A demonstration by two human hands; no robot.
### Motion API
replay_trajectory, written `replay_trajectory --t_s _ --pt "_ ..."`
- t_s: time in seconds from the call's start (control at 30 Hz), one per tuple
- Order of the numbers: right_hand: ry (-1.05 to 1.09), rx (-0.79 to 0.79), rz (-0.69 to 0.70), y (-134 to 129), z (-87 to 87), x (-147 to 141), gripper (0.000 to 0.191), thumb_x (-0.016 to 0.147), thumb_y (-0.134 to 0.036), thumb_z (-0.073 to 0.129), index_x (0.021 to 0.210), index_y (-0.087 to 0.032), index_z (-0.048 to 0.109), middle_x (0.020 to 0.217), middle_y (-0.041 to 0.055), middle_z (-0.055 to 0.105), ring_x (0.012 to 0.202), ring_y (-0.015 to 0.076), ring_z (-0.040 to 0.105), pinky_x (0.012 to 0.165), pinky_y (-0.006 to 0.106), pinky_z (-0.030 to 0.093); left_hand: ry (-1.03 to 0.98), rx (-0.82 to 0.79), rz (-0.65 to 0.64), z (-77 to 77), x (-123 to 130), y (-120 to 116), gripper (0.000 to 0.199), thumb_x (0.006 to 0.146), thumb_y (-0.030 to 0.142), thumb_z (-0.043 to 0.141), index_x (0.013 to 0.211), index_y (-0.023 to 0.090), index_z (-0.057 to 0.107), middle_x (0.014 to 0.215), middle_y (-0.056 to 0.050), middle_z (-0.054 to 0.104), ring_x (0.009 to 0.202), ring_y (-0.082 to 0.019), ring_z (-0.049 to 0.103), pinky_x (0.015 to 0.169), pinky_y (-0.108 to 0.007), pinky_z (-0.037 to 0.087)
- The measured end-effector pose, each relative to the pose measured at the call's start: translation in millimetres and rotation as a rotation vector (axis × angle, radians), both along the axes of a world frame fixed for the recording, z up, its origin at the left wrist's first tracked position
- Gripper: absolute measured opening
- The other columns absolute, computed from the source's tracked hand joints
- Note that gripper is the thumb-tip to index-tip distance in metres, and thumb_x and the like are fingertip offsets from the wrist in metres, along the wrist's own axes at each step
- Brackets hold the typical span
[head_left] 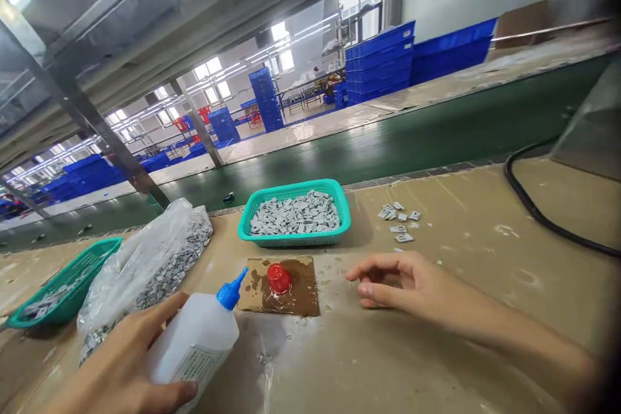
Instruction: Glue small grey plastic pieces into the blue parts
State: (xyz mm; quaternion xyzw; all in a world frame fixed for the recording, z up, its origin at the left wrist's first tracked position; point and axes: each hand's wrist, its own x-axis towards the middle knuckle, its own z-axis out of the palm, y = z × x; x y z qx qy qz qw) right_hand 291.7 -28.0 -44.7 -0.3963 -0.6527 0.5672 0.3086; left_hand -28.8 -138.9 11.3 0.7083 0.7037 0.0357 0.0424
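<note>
My left hand [140, 352] is wrapped round a white plastic squeeze bottle [206, 330] with a blue nozzle cap [231, 291], tilted so the tip points up and to the right. A small red cap [278, 278] sits on a wet piece of cardboard [295, 304] just right of the nozzle. To the right of the cardboard, my right hand [388, 281] rests near the table with its fingers curled and thumb apart; nothing shows between them. Beyond, a teal basket [343, 213] holds many small grey parts [295, 213].
Several loose grey parts [400, 229] lie right of the teal basket. At left are a clear plastic bag of metal parts [155, 259] and a green basket [63, 301]. A black cable [528, 204] curves at right. Behind runs a green conveyor belt [378, 145].
</note>
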Motion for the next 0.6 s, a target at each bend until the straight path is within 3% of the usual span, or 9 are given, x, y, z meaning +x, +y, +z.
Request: replay_trajectory --t_s 0.13,0.33,0.6 --pt "-0.123 0.092 0.017 7 -1.1 10 0.032 0.071 -0.042 0.062 0.090 -0.016 0.065 0.073 0.0035 0.062 0.071 0.0161 0.058 0.066 0.024 0.046 0.056 -0.093 -0.057 6.2 4 18 0.064 0.058 0.048 0.057 0.116 0.021 0.050 0.100 -0.009 0.063 0.083 -0.027 0.060 0.069 -0.032 0.047" --pt "-0.186 0.092 -0.014 9 4.5 16 0.031 0.072 -0.042 0.060 0.091 -0.018 0.065 0.077 0.0029 0.063 0.073 0.0155 0.057 0.065 0.023 0.043 0.067 -0.156 -0.111 12.5 15 31 0.061 0.059 0.047 0.055 0.115 0.022 0.053 0.096 -0.007 0.064 0.079 -0.025 0.061 0.066 -0.030 0.047" --pt "-0.225 0.102 -0.043 6 15.3 20 0.029 0.072 -0.042 0.060 0.089 -0.020 0.067 0.082 0.0028 0.066 0.079 0.0183 0.059 0.069 0.025 0.044 0.183 -0.211 -0.079 11.4 9 36 0.069 0.058 0.045 0.058 0.122 0.021 0.048 0.109 -0.010 0.060 0.092 -0.028 0.057 0.076 -0.035 0.045"
